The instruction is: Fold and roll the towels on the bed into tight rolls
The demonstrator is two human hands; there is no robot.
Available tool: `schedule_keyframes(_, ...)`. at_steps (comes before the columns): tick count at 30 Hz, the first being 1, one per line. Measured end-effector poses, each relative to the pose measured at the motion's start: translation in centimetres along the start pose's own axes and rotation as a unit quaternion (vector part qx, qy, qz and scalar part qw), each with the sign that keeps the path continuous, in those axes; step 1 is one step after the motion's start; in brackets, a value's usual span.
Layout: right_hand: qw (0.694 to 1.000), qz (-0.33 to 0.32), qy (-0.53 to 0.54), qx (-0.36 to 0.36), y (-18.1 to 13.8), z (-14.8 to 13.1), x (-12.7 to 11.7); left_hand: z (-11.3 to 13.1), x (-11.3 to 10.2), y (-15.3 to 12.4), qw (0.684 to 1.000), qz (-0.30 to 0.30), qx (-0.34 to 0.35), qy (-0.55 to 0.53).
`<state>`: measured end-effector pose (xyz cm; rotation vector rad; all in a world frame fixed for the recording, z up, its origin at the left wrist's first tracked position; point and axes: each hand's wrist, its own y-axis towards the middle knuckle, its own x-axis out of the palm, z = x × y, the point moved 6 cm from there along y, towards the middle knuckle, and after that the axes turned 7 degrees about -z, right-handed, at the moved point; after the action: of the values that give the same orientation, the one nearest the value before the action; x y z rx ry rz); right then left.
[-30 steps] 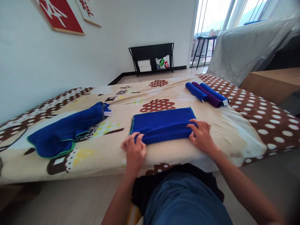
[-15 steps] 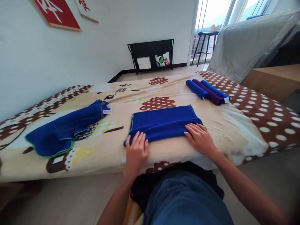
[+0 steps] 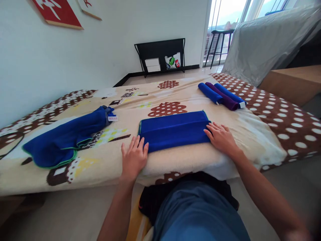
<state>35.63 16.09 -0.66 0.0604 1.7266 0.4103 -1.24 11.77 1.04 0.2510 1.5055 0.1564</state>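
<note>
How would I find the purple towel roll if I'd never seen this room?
Look at the bed with the spotty blanket, then its far right side. Three rolled towels lie there side by side. The purple towel roll is the middle one, between two blue rolls.

Folded towel (image 3: 174,130): between left hand (image 3: 133,159) and right hand (image 3: 222,138) (both touching its ends)
Loose towel (image 3: 64,137): left of left hand
Rolled towels (image 3: 220,95): beyond right hand

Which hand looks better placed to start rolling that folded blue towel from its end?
Probably the left hand: it lies flat at the folded blue towel's left end; the right hand matches it opposite.
</note>
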Motion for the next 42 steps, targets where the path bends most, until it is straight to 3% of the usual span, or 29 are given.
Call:
schedule_keyframes(3, 0.999, 0.008, 0.021, -0.048, 0.5, -4.8, -0.3, 5.2, 0.0, 0.8, 0.998, -0.018, 0.066, -0.018)
schedule_keyframes(6, 0.985, -0.063, 0.081, -0.137, 1.6, -10.9, 1.0, 10.8, 0.9, 2.3, 0.979, -0.098, 0.171, -0.059)
schedule_keyframes(8, 0.978, -0.109, 0.098, -0.150, 2.6, -12.3, 1.9, 11.7, 1.4, 3.2, 0.972, -0.127, 0.187, -0.068)
schedule_keyframes(10, 0.983, -0.126, 0.092, -0.101, 3.5, -10.6, 2.3, 9.4, 1.7, 3.9, 0.979, -0.128, 0.143, -0.065)
schedule_keyframes(14, 0.988, -0.128, 0.079, 0.026, 3.8, -2.2, 2.4, 0.4, 1.8, 3.6, 0.995, -0.090, 0.017, -0.046)
schedule_keyframes(16, 0.989, -0.118, 0.087, 0.034, 2.9, 1.1, 2.2, -3.1, 1.8, 2.7, 0.996, -0.075, 0.005, -0.048)
schedule_keyframes(18, 0.991, -0.087, 0.098, 0.011, 1.5, 3.0, 1.7, -5.0, 1.6, 1.6, 0.997, -0.044, 0.023, -0.051)
schedule_keyframes(23, 0.991, 0.034, 0.091, -0.093, -3.3, 3.4, -0.6, -5.1, -1.0, -2.2, 0.987, 0.136, 0.079, -0.038)
schedule_keyframes(25, 0.987, 0.045, 0.081, -0.133, -4.9, 3.0, -1.2, -4.3, -1.5, -3.8, 0.980, 0.160, 0.112, -0.035)
schedule_keyframes(28, 0.983, 0.009, 0.082, -0.164, -5.9, 2.9, -1.3, -3.3, -1.0, -5.2, 0.979, 0.126, 0.152, -0.053)
schedule_keyframes(31, 0.983, -0.022, 0.097, -0.152, -5.3, 3.0, -1.1, -3.4, -0.3, -5.2, 0.983, 0.095, 0.126, -0.097)
schedule_keyframes(42, 0.982, 0.003, 0.149, -0.114, -1.3, 3.5, -0.5, -5.0, -0.3, -0.5, 0.990, 0.018, 0.038, -0.133)
